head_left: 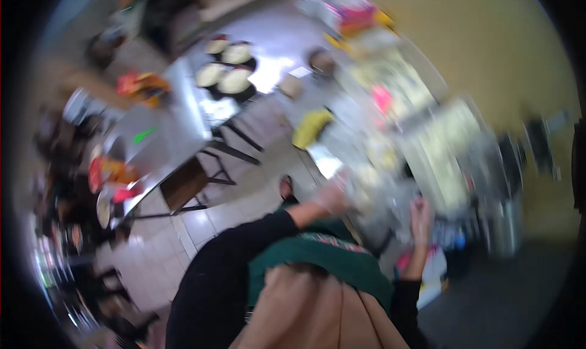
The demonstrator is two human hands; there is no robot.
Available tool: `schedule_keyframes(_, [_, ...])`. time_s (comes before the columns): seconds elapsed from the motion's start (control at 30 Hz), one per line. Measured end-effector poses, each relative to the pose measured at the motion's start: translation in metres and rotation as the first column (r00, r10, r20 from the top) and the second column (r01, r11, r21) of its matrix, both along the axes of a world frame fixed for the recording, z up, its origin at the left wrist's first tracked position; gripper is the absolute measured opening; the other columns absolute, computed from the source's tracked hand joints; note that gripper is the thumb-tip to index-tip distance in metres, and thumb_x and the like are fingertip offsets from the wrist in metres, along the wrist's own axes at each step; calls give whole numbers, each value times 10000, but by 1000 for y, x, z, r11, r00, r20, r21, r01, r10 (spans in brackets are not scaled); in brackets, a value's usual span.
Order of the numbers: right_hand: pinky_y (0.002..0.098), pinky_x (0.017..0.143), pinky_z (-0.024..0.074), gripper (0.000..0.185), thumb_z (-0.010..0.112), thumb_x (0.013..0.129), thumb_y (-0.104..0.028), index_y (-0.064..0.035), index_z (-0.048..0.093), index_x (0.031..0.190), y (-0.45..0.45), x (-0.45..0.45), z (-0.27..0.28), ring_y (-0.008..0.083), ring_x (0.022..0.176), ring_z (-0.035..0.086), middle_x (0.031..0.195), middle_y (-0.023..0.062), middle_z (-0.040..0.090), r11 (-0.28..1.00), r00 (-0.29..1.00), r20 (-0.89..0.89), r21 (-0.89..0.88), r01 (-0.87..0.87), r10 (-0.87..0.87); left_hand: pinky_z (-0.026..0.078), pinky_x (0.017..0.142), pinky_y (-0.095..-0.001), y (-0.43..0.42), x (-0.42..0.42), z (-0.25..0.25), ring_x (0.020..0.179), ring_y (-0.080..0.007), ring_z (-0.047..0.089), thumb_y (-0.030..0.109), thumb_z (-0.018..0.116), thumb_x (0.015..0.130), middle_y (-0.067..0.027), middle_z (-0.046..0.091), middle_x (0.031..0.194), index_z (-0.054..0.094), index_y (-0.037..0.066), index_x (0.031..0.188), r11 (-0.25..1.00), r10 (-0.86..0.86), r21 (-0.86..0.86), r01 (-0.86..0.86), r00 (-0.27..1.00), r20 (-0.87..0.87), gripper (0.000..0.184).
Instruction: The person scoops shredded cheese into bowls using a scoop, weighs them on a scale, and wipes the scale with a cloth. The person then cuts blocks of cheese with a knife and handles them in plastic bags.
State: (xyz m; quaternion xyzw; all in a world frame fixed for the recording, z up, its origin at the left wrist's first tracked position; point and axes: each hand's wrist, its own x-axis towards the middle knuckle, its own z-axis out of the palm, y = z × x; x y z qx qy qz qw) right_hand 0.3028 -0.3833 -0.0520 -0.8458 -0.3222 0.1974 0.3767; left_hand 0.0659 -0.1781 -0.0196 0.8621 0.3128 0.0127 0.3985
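Observation:
Motion smears much of the view. My left hand [331, 197], in what looks like a clear plastic glove, reaches over the near edge of the metal counter [348, 111]; its fingers are too blurred to read. Just beyond it lie blurred pale lumps [368, 179], possibly in clear plastic. My right hand [421, 219], also seemingly gloved, is held closed beside some clear plastic [395, 202]; anything inside its fingers is hidden. Close beyond it stands a tray of pale yellowish food [441, 156]. A second similar tray [397, 80] sits farther along, with a pink item [382, 97] over it.
A yellow cloth-like item [311, 128] lies at the counter's edge. Across the tiled floor [204, 224], another metal table [183, 98] bears round pans with pale contents [237, 80] and orange-red packets [143, 87]. A metal pot [504, 227] stands at the right.

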Motion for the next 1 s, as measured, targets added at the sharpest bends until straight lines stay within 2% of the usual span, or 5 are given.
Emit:
schedule_keyframes(0.1, [375, 762, 462, 294, 578, 841, -222, -49, 521, 1071, -20, -30, 49, 264, 874, 582, 926, 133, 585, 996, 995, 90, -75, 38, -31, 251, 1084, -388, 27, 10, -8, 1294, -380, 298, 271, 635, 721, -271, 345, 1354, 148, -79, 1388, 926, -274, 272, 260, 962, 12, 897])
schedule_keyframes(0.2, [404, 819, 451, 408, 619, 805, -229, -60, 492, 1153, -32, -58, 55, 319, 912, 588, 983, 168, 595, 858, 997, 48, -508, 72, -55, 250, 1087, -389, 36, 38, -4, 1305, -360, 291, 219, 637, 688, -243, 332, 1375, 166, 18, 1417, 793, -502, 305, 527, 850, -161, 891])
schedule_keyframes(0.37, [415, 846, 455, 553, 623, 778, -226, -115, 411, 1276, -27, -108, 29, 349, 979, 565, 1072, 188, 556, 770, 985, 119, -616, 169, -122, 330, 1034, -396, 49, 79, -10, 1254, -336, 368, 139, 689, 613, -199, 349, 1380, 287, 178, 1400, 558, -712, 279, 781, 624, -322, 884])
schedule_keyframes(0.73, [429, 888, 441, 701, 529, 785, -108, -196, 244, 1420, -6, -128, 11, 359, 1089, 496, 1203, 190, 433, 637, 964, 127, -729, 251, -234, 428, 915, -388, 32, 55, -3, 1048, -395, 510, 441, 670, 689, -298, 489, 1078, 407, -73, 1241, 769, -580, 126, 627, 767, -274, 798])
schedule_keyframes(1.0, [458, 853, 443, 684, 484, 786, -28, -108, 227, 1415, -6, -150, 42, 394, 997, 548, 1191, 250, 508, 731, 872, 84, -510, 453, -482, 336, 1027, -376, 48, 51, 5, 1202, -415, 409, 471, 644, 701, -331, 363, 1300, 264, -92, 1345, 680, -674, 57, 731, 654, -345, 936])
